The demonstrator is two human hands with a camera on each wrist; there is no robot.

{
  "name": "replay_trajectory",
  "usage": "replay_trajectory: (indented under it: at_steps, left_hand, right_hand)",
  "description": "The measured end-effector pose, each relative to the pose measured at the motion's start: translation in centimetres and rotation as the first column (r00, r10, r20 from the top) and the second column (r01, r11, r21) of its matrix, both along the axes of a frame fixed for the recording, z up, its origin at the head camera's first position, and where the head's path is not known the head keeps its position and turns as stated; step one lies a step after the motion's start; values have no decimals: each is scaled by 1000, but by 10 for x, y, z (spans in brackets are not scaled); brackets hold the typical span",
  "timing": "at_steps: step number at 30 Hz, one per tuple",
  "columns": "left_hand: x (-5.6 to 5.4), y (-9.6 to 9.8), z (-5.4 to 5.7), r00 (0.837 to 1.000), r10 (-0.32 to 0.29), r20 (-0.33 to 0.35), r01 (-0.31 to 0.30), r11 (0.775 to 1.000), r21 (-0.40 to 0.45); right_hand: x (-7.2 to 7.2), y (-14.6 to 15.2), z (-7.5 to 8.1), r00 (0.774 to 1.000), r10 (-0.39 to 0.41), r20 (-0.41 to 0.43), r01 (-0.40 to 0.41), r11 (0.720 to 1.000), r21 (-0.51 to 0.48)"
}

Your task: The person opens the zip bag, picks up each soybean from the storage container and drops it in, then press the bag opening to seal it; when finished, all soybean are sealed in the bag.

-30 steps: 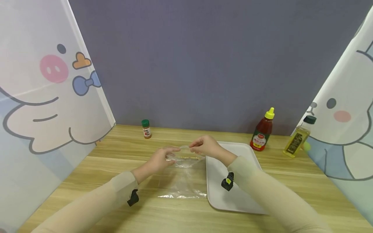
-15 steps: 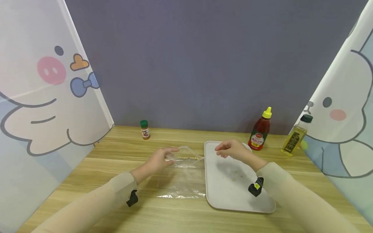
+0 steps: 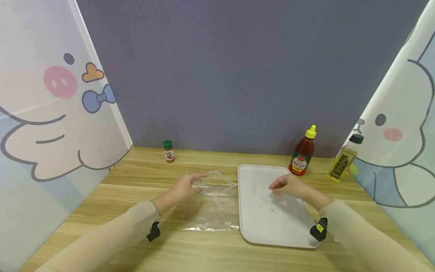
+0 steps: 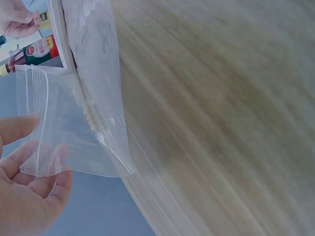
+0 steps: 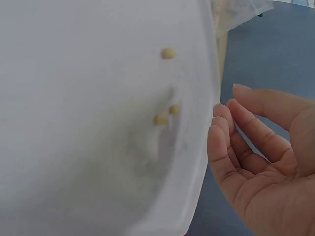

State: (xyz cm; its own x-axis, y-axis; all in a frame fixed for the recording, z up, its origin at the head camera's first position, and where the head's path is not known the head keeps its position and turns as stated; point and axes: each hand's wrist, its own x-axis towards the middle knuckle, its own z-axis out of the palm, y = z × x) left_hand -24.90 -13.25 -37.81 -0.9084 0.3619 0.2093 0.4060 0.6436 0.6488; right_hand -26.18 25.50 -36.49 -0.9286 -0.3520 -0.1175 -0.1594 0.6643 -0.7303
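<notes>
In the head view my left hand (image 3: 183,188) holds the mouth of a clear zip bag (image 3: 212,213) at its left side. The left wrist view shows the fingers and thumb around the bag's zip edge. A row of small pale yellow beans (image 3: 221,184) lies inside the bag. My right hand (image 3: 289,187) hovers over the white tray (image 3: 258,226), its fingers loosely bent with a gap to the thumb and nothing seen between them. A few round beans (image 5: 168,53) lie loose on the tray, apart from the right fingers.
A red sauce bottle (image 3: 301,155) with a yellow cap stands behind the tray. To its right is an oil bottle (image 3: 342,162). A green-capped spice jar (image 3: 169,153) stands at the back left of the wooden table (image 3: 142,166). A grey panel rises behind.
My right hand has left the bag's mouth and moved right and then down over the tray. The left hand keeps its hold on the bag.
</notes>
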Motion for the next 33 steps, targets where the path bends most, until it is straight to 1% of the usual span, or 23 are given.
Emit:
replay_trajectory:
  at_steps: [3,8,14,15,21,25,27,30,33]
  left_hand:
    - [0,0,0,1000,0,8,0,1000,1]
    - [0,0,1,1000,-3,13,3,1000,-1]
    - [0,0,2,1000,-7,5,7,1000,-8]
    - [0,0,2,1000,-9,4,9,1000,-8]
    - [-3,2,2,1000,-14,-4,14,1000,7]
    - [-3,2,2,1000,-9,-4,9,1000,0]
    - [-2,2,2,1000,-6,3,6,1000,-3]
    - [-1,1,2,1000,-6,7,6,1000,-1]
    - [-1,1,2,1000,-14,-7,14,1000,-8]
  right_hand:
    - [6,7,-4,999,44,-16,-44,999,20]
    - [11,16,-11,997,74,3,-74,997,1]
    - [12,18,-17,998,45,36,-45,999,13]
    - [12,17,-18,999,30,41,-30,999,14]
    - [11,11,-21,999,-36,-2,36,998,42]
    - [12,8,-23,998,-55,-33,57,996,63]
    - [12,8,-25,997,-54,-47,57,996,64]
    - [11,7,-27,998,-32,-56,35,998,58]
    - [7,6,-26,999,-2,-39,4,999,36]
